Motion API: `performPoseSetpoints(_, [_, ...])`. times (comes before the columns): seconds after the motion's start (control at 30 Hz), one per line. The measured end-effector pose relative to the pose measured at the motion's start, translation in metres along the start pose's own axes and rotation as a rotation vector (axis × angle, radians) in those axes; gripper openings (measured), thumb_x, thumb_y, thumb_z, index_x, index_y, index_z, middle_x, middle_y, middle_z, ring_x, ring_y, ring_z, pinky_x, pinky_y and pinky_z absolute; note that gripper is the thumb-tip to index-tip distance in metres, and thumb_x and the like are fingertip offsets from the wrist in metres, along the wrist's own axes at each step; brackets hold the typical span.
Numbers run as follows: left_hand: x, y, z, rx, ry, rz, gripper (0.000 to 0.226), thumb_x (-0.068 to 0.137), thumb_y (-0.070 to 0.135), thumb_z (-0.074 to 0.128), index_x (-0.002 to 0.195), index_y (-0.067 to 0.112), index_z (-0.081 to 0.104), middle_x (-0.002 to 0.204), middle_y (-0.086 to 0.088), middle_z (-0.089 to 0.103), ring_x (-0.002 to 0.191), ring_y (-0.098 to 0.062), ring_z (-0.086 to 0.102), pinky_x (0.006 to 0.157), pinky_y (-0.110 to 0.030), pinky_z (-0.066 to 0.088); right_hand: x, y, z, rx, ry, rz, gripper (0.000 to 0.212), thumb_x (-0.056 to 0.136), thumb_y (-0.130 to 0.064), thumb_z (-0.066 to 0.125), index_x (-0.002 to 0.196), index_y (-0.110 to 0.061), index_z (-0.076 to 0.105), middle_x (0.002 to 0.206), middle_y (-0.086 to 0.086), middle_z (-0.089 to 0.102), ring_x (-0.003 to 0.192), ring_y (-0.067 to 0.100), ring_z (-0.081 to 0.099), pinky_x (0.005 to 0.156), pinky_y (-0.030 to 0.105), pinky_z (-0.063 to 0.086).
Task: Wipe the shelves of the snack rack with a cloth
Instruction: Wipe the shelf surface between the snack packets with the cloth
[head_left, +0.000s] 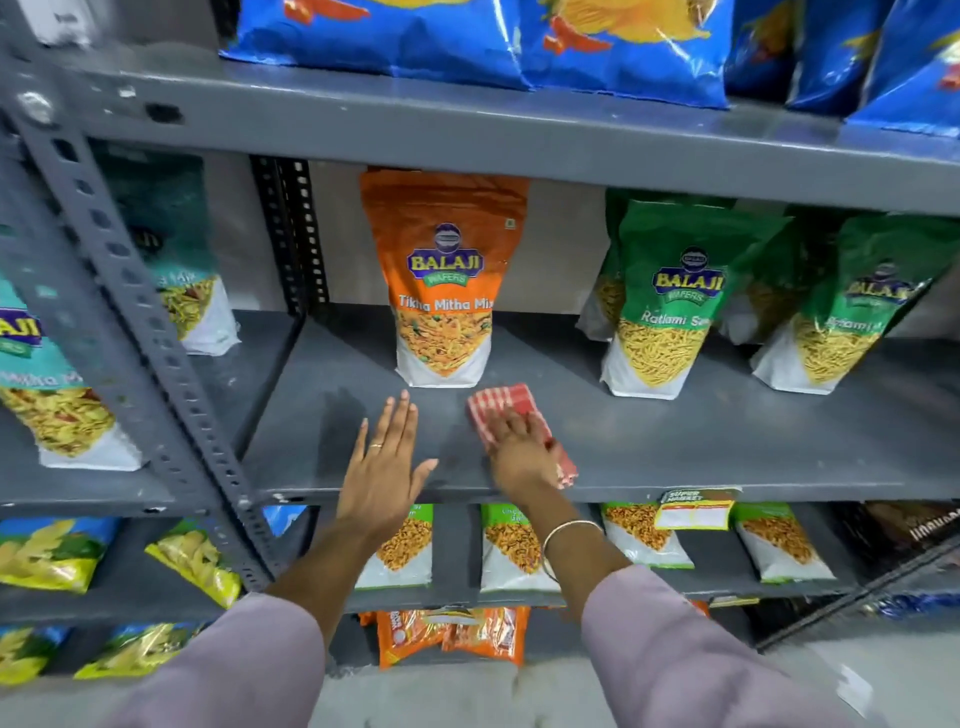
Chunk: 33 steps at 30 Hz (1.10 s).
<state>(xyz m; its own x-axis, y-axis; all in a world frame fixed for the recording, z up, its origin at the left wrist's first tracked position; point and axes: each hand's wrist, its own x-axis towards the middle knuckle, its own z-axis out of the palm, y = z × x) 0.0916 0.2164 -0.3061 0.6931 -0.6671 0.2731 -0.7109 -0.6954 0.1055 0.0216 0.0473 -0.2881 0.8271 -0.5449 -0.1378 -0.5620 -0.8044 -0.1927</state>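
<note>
Red-and-white checked cloth (519, 434) is lying on the grey middle shelf (675, 447), and the right hand (519, 452) is pressing down on it, palm flat, fingers spread over the fabric rather than gripping it. Part of the cloth is poking out beyond the fingertips and another bit is hanging at the shelf's front edge beside the wrist. A thin bangle (569, 530) is sitting on that wrist. Just to the left of it, the left hand (387, 467) is hovering or resting open on the bare shelf, fingers straight and together, holding nothing, a ring (375, 445) showing on one finger. Straight ahead of both hands, an orange snack pouch (441, 280) is standing upright, its base just beyond the cloth. Farther right of the right hand, green pouches (670, 301) are standing in a row. Below the hands, more packets (511, 545) are lying on the lower shelf. Above, blue bags (493, 36) are crowding the top shelf.
</note>
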Motion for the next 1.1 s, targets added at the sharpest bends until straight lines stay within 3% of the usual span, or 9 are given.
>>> performPoseSetpoints(0.2, [0.013,0.05,0.024,-0.043,-0.108,-0.058,0.1,0.084,0.067,-0.014,0.142,0.001,0.033,0.152,-0.012,0.026,0.14,-0.024,0.023,0.111,-0.044,0.018,0.052,0.067,-0.023,0.526,0.388,-0.032,0.057,0.085,-0.008,0.038,0.136,-0.031,0.047,0.125,0.009,0.065,0.108,0.03,0.065,0.091,0.04,0.054])
performPoseSetpoints(0.27, [0.013,0.056,0.028,-0.031,-0.115,-0.085,0.108,0.076,0.071,-0.021,0.144,0.003,0.029,0.153,-0.01,0.024,0.141,-0.022,0.019,0.114,-0.039,0.01,0.069,0.078,-0.036,0.391,0.397,-0.122,0.058,0.088,-0.008,0.036,0.144,-0.024,0.038,0.143,0.011,0.051,0.123,0.032,0.055,0.101,0.042,0.047])
performPoseSetpoints(0.33, [0.014,0.057,0.031,-0.022,-0.135,-0.113,0.111,0.073,0.072,-0.024,0.145,0.005,0.027,0.153,-0.008,0.023,0.142,-0.02,0.018,0.115,-0.035,0.006,0.091,0.089,-0.034,0.177,0.151,-0.124,0.053,0.096,-0.015,0.03,0.149,-0.013,0.026,0.156,0.013,0.028,0.142,0.034,0.028,0.117,0.044,0.025])
performPoseSetpoints(0.47, [0.019,0.058,0.026,-0.025,-0.088,-0.098,0.087,0.087,0.065,0.007,0.14,0.004,0.038,0.148,-0.01,0.036,0.136,-0.024,0.032,0.112,-0.036,0.012,0.11,0.102,-0.035,0.115,-0.02,0.051,0.063,0.098,-0.032,0.029,0.153,-0.01,0.007,0.162,0.008,-0.004,0.15,0.03,-0.006,0.123,0.046,-0.001])
performPoseSetpoints(0.63, [0.018,0.073,0.012,-0.037,0.034,-0.028,0.063,0.084,0.045,0.037,0.122,0.001,0.059,0.13,-0.014,0.057,0.116,-0.029,0.057,0.102,-0.037,0.025,0.158,0.112,-0.055,0.281,-0.026,0.211,0.092,0.075,-0.047,0.055,0.149,-0.005,0.021,0.158,0.017,0.021,0.146,0.033,0.02,0.122,0.047,0.013])
performPoseSetpoints(0.73, [0.022,0.059,0.029,-0.035,0.033,-0.091,0.062,0.081,0.043,0.039,0.12,0.0,0.061,0.127,-0.014,0.059,0.113,-0.03,0.059,0.101,-0.038,0.027,0.197,0.086,-0.047,0.378,-0.179,0.126,0.055,0.073,-0.04,0.057,0.116,-0.005,0.06,0.118,0.016,0.065,0.109,0.029,0.06,0.09,0.041,0.052])
performPoseSetpoints(0.83, [0.033,0.044,0.044,-0.063,-0.021,-0.185,0.062,0.082,0.043,0.039,0.121,0.001,0.06,0.128,-0.014,0.058,0.113,-0.03,0.058,0.101,-0.038,0.027,0.208,0.042,-0.065,0.294,-0.182,-0.068,0.037,0.097,-0.016,0.038,0.121,0.006,0.058,0.113,0.019,0.067,0.081,0.025,0.059,0.061,0.027,0.045])
performPoseSetpoints(0.97, [0.031,0.055,0.043,-0.033,0.006,-0.156,0.062,0.081,0.043,0.039,0.122,0.0,0.06,0.128,-0.014,0.058,0.113,-0.03,0.058,0.102,-0.038,0.029,0.229,0.054,-0.078,-0.324,0.041,-0.295,0.085,0.082,-0.04,0.058,0.148,-0.004,0.02,0.151,0.017,0.035,0.134,0.034,0.042,0.109,0.043,0.038])
performPoseSetpoints(1.1, [0.014,0.053,0.047,-0.007,0.05,-0.157,0.063,0.082,0.044,0.039,0.122,0.001,0.059,0.129,-0.014,0.058,0.114,-0.03,0.058,0.102,-0.039,0.029,0.215,0.054,-0.065,-0.173,-0.059,-0.462,0.092,0.084,-0.031,0.058,0.152,-0.003,0.002,0.16,0.019,0.008,0.147,0.035,0.014,0.121,0.046,0.015])
